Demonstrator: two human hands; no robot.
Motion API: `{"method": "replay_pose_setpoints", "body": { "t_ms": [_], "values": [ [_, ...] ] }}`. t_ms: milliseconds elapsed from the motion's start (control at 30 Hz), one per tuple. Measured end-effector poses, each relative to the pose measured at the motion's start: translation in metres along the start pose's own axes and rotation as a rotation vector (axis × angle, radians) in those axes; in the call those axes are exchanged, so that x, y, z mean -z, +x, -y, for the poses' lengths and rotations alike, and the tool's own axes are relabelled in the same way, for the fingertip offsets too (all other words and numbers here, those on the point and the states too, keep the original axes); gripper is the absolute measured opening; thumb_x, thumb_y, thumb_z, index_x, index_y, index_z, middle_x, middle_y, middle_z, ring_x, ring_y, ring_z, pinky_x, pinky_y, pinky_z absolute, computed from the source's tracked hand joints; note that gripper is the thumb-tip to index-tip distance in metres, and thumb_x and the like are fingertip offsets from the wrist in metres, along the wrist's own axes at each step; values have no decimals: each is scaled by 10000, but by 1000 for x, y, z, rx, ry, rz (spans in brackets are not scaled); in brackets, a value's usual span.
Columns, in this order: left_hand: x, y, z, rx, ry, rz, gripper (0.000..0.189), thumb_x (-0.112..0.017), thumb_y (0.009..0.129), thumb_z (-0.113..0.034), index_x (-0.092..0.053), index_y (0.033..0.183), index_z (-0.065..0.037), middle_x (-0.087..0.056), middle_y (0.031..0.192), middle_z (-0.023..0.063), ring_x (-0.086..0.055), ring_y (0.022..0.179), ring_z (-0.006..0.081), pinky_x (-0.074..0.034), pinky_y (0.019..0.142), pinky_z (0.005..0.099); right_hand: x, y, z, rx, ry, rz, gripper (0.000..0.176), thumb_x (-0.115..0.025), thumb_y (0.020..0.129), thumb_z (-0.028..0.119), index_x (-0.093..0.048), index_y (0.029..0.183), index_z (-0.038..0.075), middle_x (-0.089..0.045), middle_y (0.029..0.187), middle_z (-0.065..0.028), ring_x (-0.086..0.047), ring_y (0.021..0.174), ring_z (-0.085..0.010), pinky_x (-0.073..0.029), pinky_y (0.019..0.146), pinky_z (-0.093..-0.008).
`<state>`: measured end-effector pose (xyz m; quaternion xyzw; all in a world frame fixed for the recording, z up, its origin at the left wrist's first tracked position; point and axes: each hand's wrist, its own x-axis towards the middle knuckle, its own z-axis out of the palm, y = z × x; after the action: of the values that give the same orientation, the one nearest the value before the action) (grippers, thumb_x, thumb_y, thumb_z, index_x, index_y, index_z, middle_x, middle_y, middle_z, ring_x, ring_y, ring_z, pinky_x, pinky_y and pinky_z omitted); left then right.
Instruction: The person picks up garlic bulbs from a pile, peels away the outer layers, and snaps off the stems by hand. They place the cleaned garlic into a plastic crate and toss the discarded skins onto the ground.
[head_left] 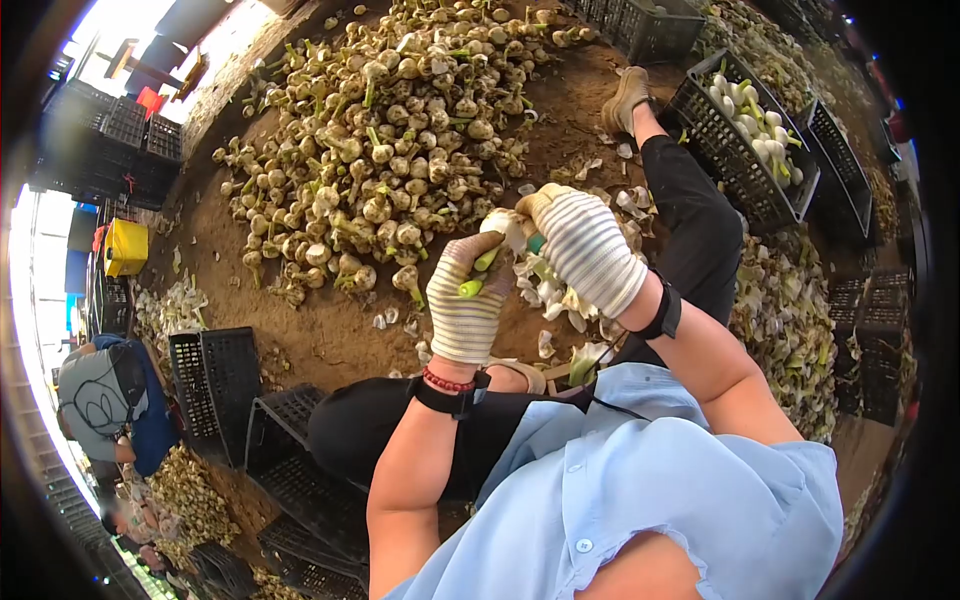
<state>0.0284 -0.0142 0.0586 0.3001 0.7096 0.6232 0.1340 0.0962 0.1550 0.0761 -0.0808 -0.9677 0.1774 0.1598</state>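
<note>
My left hand (466, 296), in a striped white work glove, is closed around a garlic bulb (497, 227). The bulb's white top faces up, and its cut green stem (472, 288) pokes out between my fingers. Right beside it, my right hand (585, 245) is curled in a matching glove, fingertips at the bulb's peeled side. A bit of a teal-handled tool (536, 243) shows under the right fingers; the rest is hidden by the glove. Loose garlic skins (550, 290) lie on the ground below both hands.
A big heap of unpeeled garlic (390, 140) spreads ahead on the dirt floor. To the right, a black crate (735, 190) holds cleaned white bulbs. Black crates (215, 385) stand at my left, near another person (110, 400). More peelings (785, 330) are piled at right.
</note>
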Motion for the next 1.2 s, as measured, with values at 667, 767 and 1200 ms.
{"method": "replay_pose_setpoints", "body": {
  "t_ms": [667,767,1200],
  "values": [
    [-47,31,7,480,-603,-82,484,-712,860,-72,-533,1310,-67,-555,1277,78,-535,1180,179,-506,919,330,-70,-35,-40,-1118,2289,190,353,-576,972,424,-575,1171,133,-675,1027,-33,-673,855,-203,-585,768,-381],
    [-39,40,3,465,-713,-101,481,-709,860,-71,-528,1304,-32,-521,1307,99,-498,1210,204,-420,1038,347,-94,-23,-87,-1547,2403,45,295,-548,976,425,-610,1009,138,-669,846,-44,-651,688,-216,-586,613,-460],
    [17,37,43,577,-598,-251,428,-712,877,-221,-583,1267,-102,-588,1247,39,-532,1175,182,-422,1022,370,38,186,-314,-716,1701,-613,508,-629,946,324,-422,1320,50,-587,1107,-170,-641,907,-347,-579,807,-470]
  ]
}}
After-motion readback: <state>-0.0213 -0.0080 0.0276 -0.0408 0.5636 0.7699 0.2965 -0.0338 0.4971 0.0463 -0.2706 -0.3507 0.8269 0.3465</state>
